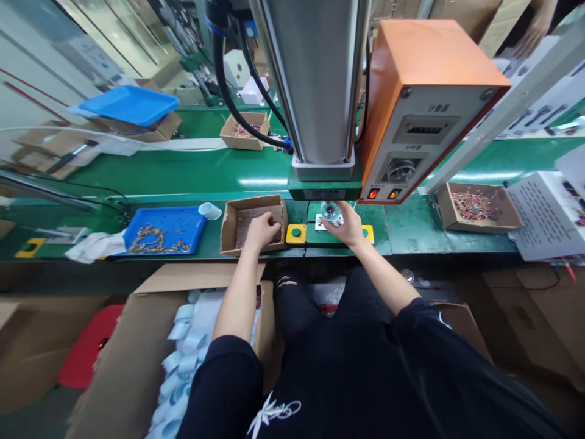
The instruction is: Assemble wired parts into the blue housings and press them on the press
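Observation:
My right hand (349,227) grips a round, light-blue plastic cup (326,207), seen from above with small dark and shiny parts inside. The cup is over a white plate (322,223) on the green base of a press, beneath its column (323,85). Above a shallow cardboard box (228,234) is my left hand (264,230), its fingers pinched together; anything between them is too small to make out. A yellow button box (296,235) with a green button sits between my hands. Another yellow button box (368,233) is partly behind my right hand.
An orange control box (384,91) stands right of the column. A blue tray (165,222) holds small brass-coloured parts, beside a pale cup (210,211). At right is a box of coloured wired parts (475,207). Light-blue cups (183,360) fill a large carton below. Another person's hand (534,33) shows top right.

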